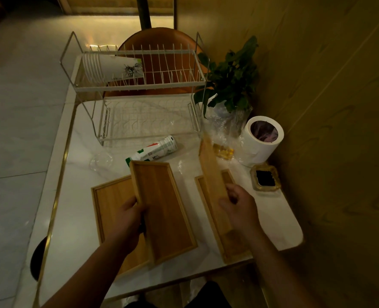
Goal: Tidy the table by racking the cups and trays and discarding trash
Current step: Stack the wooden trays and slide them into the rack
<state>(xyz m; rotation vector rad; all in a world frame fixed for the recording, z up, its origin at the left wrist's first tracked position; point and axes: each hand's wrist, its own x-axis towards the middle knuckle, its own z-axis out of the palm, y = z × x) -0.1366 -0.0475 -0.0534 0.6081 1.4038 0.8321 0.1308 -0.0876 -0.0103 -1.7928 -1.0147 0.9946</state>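
Each hand grips a tray: the left hand (129,215) clamps the flat tray (161,207), the right hand (239,207) the tray on edge (213,172). The rack (139,85) stands straight ahead of both hands; the edge-on tray's long axis points toward it, nearer.

The trays (164,210) at centre look like matt, grained wood. The surface (77,218) beneath is glossy white marble with a shiny gold edge. The rack (139,83) above is thin white-coated wire. The bottle (155,150) is printed plastic; the bin (259,143) at right, smooth white.
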